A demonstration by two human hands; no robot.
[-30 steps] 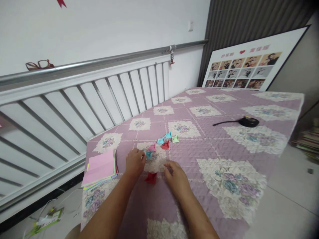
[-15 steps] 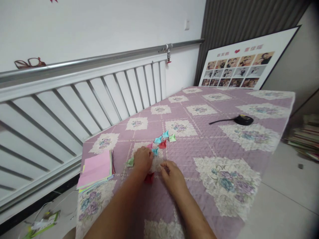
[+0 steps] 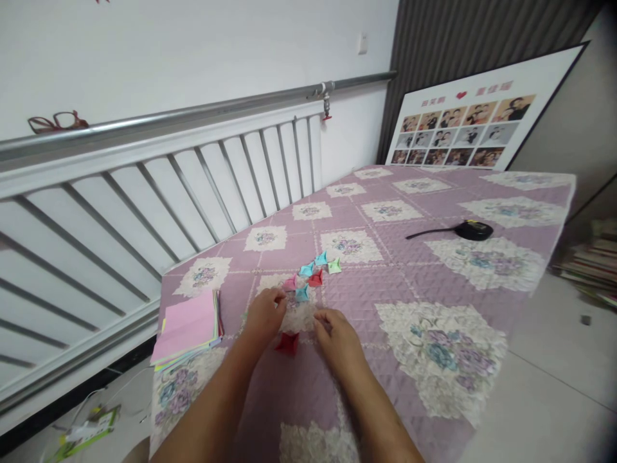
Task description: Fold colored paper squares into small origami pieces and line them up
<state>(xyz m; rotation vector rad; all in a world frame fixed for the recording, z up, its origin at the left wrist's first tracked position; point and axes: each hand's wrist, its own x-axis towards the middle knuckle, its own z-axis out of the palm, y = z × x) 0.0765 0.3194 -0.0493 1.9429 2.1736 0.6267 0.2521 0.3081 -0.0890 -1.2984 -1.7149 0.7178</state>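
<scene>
Small folded paper pieces lie grouped on the quilted cloth: a pink one [image 3: 290, 282], a red one [image 3: 315, 278], a green one [image 3: 334, 265] and several blue ones [image 3: 302, 294]. My left hand [image 3: 265, 315] hovers just left of the pink and blue pieces, fingers loosely bent and apart, with nothing visible in them. It covers most of another green piece. To the right, my right hand [image 3: 337, 334] rests by the cloth, thumb and forefinger apart and empty. Between my wrists sits a separate red folded piece [image 3: 288, 344].
A stack of coloured paper sheets [image 3: 187, 326], pink on top, lies at the table's left edge. A black tape measure [image 3: 474, 230] with a strap is at the far right. A white radiator [image 3: 193, 193] borders the table's left side; a photo board [image 3: 482, 116] leans behind.
My left hand has drawn back left and slightly down from the blue piece, uncovering it and the pink one, and now hides the green piece at left. The right hand has barely moved.
</scene>
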